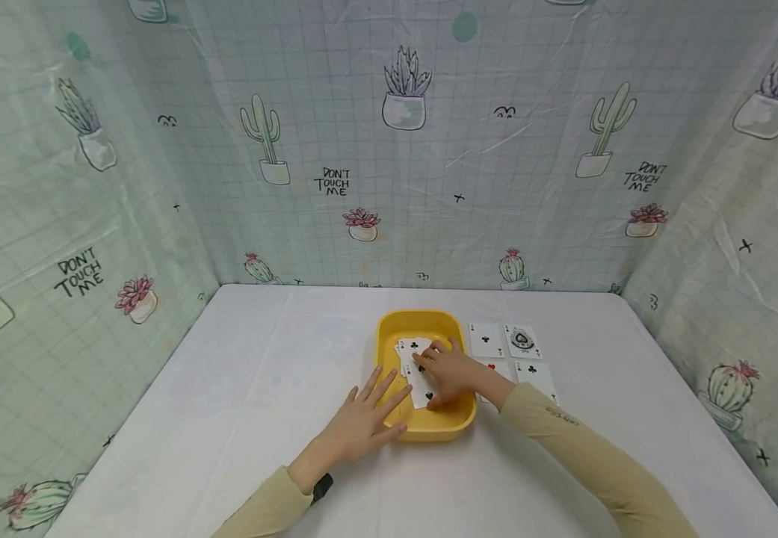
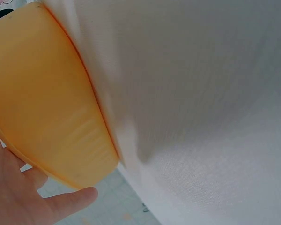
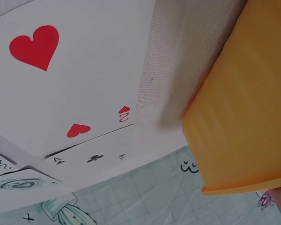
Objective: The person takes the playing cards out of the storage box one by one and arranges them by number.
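A yellow plastic tub (image 1: 389, 329) holds a few loose white playing cards (image 1: 405, 345), one showing a club. My right hand (image 1: 448, 371) reaches into it and holds a two of spades (image 1: 418, 388), fingers at the card's upper end and thumb near its lower end. That hand is almost wholly out of the right wrist view, where the tub's outer wall (image 3: 243, 103) shows. My left hand (image 1: 359, 422) has its fingers spread over the tub's near left rim. In the left wrist view its thumb (image 2: 75, 202) sticks out beside the tub wall (image 2: 47, 98).
Right of the tub, face up on the white table (image 1: 281, 373), lie an ace of clubs (image 1: 486, 342), an ace of spades (image 1: 522, 341), a two of hearts (image 3: 84, 84) and a two of clubs (image 1: 538, 379). A patterned cloth (image 1: 429, 164) hangs behind.
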`<state>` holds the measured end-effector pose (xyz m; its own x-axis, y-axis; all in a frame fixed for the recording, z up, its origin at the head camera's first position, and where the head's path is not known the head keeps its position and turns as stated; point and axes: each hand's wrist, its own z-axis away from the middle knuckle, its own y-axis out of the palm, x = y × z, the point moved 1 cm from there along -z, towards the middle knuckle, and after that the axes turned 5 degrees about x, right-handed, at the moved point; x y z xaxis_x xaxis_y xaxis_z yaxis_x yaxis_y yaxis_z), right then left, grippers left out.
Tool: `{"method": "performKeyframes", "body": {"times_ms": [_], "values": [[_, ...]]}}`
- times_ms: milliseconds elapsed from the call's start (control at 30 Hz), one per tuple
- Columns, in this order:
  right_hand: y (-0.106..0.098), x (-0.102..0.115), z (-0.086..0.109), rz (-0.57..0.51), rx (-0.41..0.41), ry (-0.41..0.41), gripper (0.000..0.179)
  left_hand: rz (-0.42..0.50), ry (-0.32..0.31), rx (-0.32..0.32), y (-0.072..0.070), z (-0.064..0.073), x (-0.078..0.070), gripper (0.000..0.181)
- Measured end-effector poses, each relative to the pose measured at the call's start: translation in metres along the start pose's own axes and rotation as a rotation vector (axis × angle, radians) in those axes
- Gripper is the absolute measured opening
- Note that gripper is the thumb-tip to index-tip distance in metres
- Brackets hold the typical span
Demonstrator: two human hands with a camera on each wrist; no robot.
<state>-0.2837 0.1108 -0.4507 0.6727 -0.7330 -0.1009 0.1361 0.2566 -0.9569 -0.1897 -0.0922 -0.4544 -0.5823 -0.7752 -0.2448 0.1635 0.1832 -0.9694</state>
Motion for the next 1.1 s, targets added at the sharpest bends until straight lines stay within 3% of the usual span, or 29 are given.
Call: {"method": "performKeyframes", "body": {"times_ms": [467,1100], "values": [[0.0,-0.001,-0.002,-0.027,-0.021,-0.002,0.085,0.006,0.004,-0.002,-0.003,0.0,-0.001,0.057],[-0.03,-0.011,0.021,-0.12,-0.195,-0.018,0.086,0.004,0.002,0.0,-0.001,-0.001,0.0,0.058]]}}
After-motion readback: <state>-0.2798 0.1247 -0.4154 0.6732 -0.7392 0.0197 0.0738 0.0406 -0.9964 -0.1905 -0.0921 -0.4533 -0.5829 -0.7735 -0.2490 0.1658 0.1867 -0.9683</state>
